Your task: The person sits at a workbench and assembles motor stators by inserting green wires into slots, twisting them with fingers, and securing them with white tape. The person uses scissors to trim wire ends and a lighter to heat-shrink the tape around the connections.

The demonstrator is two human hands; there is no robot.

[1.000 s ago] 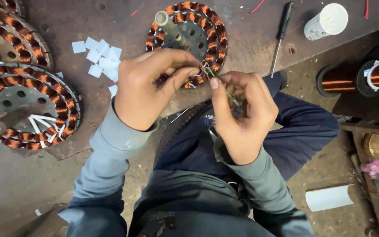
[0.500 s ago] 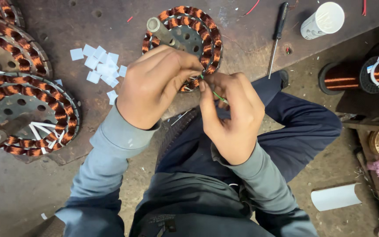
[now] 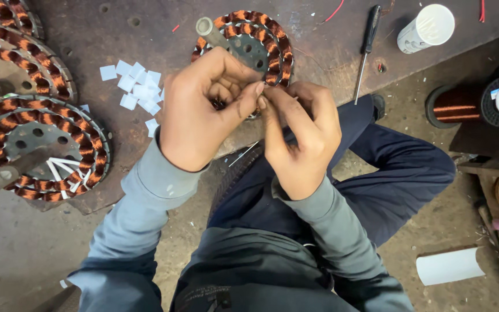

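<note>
While we are looking down from the head camera, we are seeing our left hand (image 3: 194, 112) and right hand (image 3: 301, 136) meeting fingertip to fingertip over the near edge of the worktop (image 3: 116, 34). Both are curling nearly closed, pinching something very small and thin between thumbs and forefingers; we cannot tell whether it is a wire end or a sliver of insulation. Directly behind the hands, the copper-wound stator (image 3: 244, 43) is lying flat at the near edge, its shaft tilting up toward the far left. We are judging it heavy and rigid in its steel core, yet delicate in its windings, so the shaft or the inner metal hub is looking like the safest place to grip, while fine wire is wanting only a light fingertip pinch. Left of it, white paper slips (image 3: 137, 86) are lying scattered, and two more wound stators (image 3: 41, 147) are sitting at the left edge. Toward the far right, a screwdriver (image 3: 367, 49) and a white cup (image 3: 427, 28) are resting. Off the worktop, copper wire spools (image 3: 480, 104) are sitting right.
</note>
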